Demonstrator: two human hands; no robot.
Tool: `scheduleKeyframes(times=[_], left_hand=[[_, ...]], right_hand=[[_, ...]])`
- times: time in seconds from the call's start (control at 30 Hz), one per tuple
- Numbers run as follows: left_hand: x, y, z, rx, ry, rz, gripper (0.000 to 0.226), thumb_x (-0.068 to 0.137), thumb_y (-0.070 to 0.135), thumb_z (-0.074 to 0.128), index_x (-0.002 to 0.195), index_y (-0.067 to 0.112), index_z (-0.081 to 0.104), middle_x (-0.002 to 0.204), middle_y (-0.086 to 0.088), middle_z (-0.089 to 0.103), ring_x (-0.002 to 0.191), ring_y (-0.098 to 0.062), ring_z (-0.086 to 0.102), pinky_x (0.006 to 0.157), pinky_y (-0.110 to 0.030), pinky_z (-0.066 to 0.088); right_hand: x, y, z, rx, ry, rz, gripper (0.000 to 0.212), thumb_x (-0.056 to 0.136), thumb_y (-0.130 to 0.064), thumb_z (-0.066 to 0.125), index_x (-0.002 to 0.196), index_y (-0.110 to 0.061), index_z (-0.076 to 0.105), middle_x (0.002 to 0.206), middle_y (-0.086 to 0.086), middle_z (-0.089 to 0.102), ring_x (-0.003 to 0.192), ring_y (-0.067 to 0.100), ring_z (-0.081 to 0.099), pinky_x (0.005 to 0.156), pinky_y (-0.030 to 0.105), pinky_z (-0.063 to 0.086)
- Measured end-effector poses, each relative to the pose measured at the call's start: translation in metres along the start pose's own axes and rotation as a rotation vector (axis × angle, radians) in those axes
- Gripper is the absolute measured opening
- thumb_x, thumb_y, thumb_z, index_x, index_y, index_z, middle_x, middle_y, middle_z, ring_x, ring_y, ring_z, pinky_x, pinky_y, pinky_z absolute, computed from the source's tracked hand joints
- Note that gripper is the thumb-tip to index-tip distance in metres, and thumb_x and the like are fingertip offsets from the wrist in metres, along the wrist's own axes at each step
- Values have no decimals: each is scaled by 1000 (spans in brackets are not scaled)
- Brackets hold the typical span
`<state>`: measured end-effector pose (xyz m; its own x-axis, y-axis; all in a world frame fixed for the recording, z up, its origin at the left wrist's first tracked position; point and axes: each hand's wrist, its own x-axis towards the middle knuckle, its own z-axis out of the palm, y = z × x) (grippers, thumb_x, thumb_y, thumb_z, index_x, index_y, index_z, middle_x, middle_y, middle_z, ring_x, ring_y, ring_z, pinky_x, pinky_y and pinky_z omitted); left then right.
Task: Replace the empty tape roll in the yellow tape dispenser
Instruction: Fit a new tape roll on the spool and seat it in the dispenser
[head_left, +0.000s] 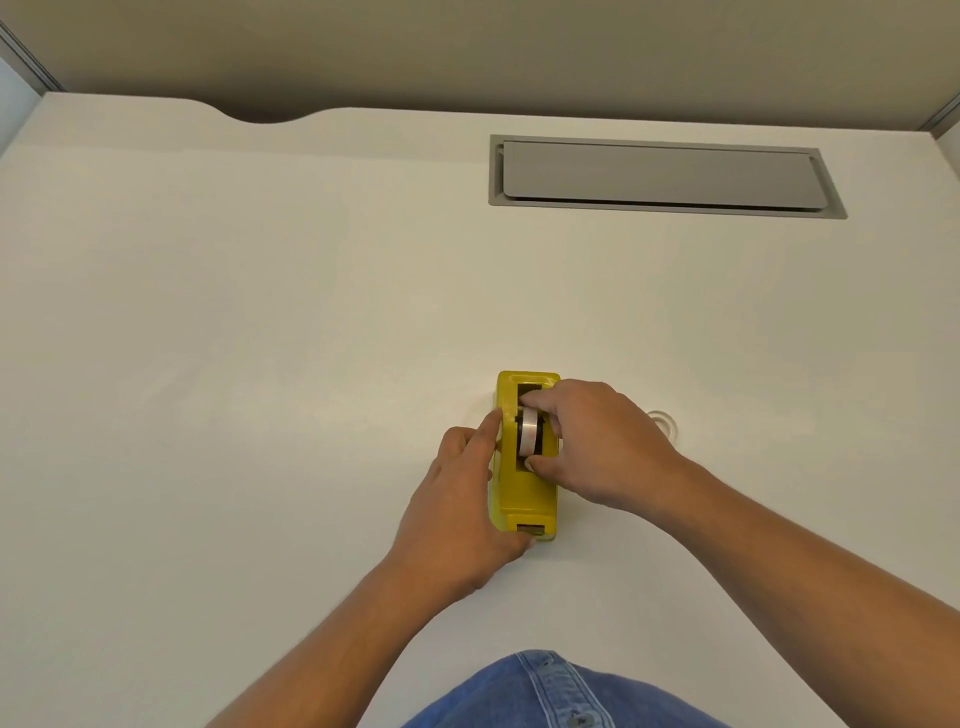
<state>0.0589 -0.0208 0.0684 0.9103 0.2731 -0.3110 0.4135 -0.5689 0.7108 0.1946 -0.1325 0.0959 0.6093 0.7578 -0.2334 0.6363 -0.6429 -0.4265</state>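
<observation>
The yellow tape dispenser (524, 499) lies on the white desk (260, 364), long axis pointing away from me. My left hand (457, 509) grips its left side, thumb along the top edge. A pale tape roll (529, 431) on a black hub sits in the dispenser's slot. My right hand (597, 441) pinches that roll from the right, fingers at its far side and thumb at its near side. A clear ring, apparently another tape roll (665, 418), lies on the desk just right of my right hand, mostly hidden behind it.
A grey cable hatch (660, 174) with its lid down is set into the desk at the back right. A curved notch (260, 117) cuts the desk's far edge at the left. A beige partition rises behind the desk.
</observation>
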Motion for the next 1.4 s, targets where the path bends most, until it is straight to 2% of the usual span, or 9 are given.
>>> scheduleKeyframes(times=[0.17,0.33,0.4,0.53,0.67,0.87,1.07,1.3,1.4], left_hand=[[0,5,-6,-20,10,2,114,54,57,83,139,49,9,116,20,32,103,-4,48,66,-7,33],[4,13,-14,-32,111,22,93,66,58,78,144,36,32,128,13,45,101,-3,52,76,-15,42],[8,18,-18,0,135,32,82,72,54,75,142,31,39,130,9,48,99,-3,53,78,-19,44],[14,25,-25,26,121,58,68,75,48,75,135,29,49,123,9,53,92,-2,53,72,-12,39],[18,27,-31,18,105,45,65,74,47,77,131,29,53,117,10,57,87,-5,57,74,-19,45],[20,23,-34,-19,129,14,52,79,35,76,127,27,58,112,11,60,82,-2,58,74,-22,49],[30,29,-36,-29,167,11,24,87,21,68,110,28,70,101,10,67,73,-6,61,74,-26,53],[50,37,-39,109,27,57,22,86,22,66,105,29,75,100,6,72,69,-11,55,65,-27,49],[50,37,-41,162,9,77,24,83,25,71,106,30,74,100,5,71,73,-11,54,65,-26,45]], right_hand=[[-4,-1,-2,62,55,25,52,71,-41,77,119,-33,58,86,-18,52,86,14,58,67,30,47],[-10,-2,-2,84,94,27,44,73,-39,75,115,-33,63,89,-12,62,83,13,60,70,38,54],[-11,-3,-2,86,102,33,43,74,-38,75,115,-32,63,89,-11,62,84,14,59,71,38,54],[-10,-2,-1,79,117,75,50,74,-40,77,120,-32,60,88,-12,58,84,12,57,73,35,53],[-11,0,-2,85,134,79,52,71,-44,79,119,-33,60,88,-13,57,84,11,56,71,31,50],[-17,2,1,119,192,58,30,75,-45,74,102,-35,65,83,-14,57,78,7,55,64,30,49],[-25,4,8,159,275,29,17,85,-43,66,101,-36,69,84,-14,59,65,-4,46,56,14,32],[-27,1,13,251,287,83,17,82,-40,70,97,-36,64,83,-19,65,62,0,53,55,16,37],[-26,3,16,297,287,114,22,78,-38,75,95,-37,60,81,-19,66,70,-7,54,54,14,35]])
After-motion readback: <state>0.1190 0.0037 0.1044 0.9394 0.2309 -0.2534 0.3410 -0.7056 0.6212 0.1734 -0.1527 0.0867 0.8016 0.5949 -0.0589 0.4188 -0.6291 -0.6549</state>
